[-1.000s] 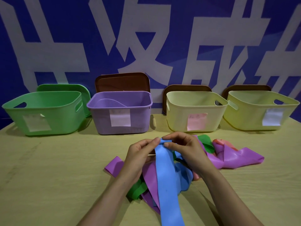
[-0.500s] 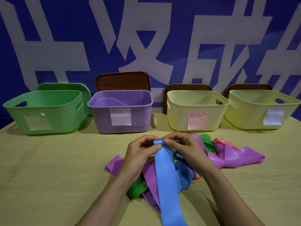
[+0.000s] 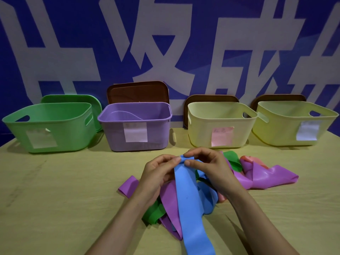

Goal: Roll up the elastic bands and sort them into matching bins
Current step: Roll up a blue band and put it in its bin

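Note:
A long blue elastic band (image 3: pixel 189 201) runs from the table's near edge up to my hands. Its far end is curled over into a small roll. My left hand (image 3: pixel 158 173) pinches that rolled end from the left, and my right hand (image 3: pixel 207 164) pinches it from the right, thumb below and fingers on top. Under the blue band lies a loose heap of bands: purple (image 3: pixel 265 177), green (image 3: pixel 153 212) and a pink-red one (image 3: pixel 251 160). Behind stand a green bin (image 3: pixel 53 126), a purple bin (image 3: pixel 136 124) and two pale yellow bins (image 3: pixel 219 122) (image 3: pixel 294 122).
Each bin carries a paper label on its front. Lids lean against the blue and white wall behind the bins: a green lid (image 3: pixel 73 98) and brown lids (image 3: pixel 138 91). The wooden table (image 3: pixel 55 199) stretches bare to the left of the heap.
The rolled end of the blue band has turned over a little more between my fingers. Both hands stay at the same spot above the heap.

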Demonstrator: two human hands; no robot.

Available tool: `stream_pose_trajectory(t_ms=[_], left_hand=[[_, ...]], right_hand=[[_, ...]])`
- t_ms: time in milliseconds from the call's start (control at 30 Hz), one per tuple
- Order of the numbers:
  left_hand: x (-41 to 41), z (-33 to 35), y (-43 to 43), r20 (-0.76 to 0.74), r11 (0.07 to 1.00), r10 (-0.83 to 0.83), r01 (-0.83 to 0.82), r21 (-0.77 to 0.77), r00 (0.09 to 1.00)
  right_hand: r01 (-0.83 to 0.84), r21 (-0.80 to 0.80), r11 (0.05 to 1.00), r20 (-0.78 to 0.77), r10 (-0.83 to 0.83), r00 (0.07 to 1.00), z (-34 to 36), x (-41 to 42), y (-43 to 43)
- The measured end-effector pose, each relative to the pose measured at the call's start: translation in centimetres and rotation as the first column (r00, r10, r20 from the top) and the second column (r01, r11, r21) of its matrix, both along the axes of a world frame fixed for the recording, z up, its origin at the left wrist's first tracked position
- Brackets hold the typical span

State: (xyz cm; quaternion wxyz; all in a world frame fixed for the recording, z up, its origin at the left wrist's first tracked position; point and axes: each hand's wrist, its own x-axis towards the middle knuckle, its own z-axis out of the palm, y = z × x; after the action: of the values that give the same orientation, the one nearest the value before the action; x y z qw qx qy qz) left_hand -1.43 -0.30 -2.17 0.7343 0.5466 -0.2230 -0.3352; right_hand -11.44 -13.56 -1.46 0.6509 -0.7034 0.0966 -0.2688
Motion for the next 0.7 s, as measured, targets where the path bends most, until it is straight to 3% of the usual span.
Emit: stream_pose_trajectory(t_ms=[267,433,700], left_hand=[[0.17,-0.04,0.12,0.055,0.999,0.052,-0.052,-0.001,0.997],[0.12,0.09,0.27,0.098,0.998,0.069,-0.069,-0.007,0.993],[-0.06,-0.2,-0.02,0.089,0.999,-0.028,0.026,0.026,0.996]], right_hand=[[-0.037,-0.022,0.999,-0.034,0.036,0.999,0.04,-0.08,-0.18],[-0.036,-0.037,0.999,-0.173,0.029,0.985,-0.06,-0.01,0.07],[-0.013,0.052,0.999,-0.116,0.019,0.993,0.17,0.07,0.28]])
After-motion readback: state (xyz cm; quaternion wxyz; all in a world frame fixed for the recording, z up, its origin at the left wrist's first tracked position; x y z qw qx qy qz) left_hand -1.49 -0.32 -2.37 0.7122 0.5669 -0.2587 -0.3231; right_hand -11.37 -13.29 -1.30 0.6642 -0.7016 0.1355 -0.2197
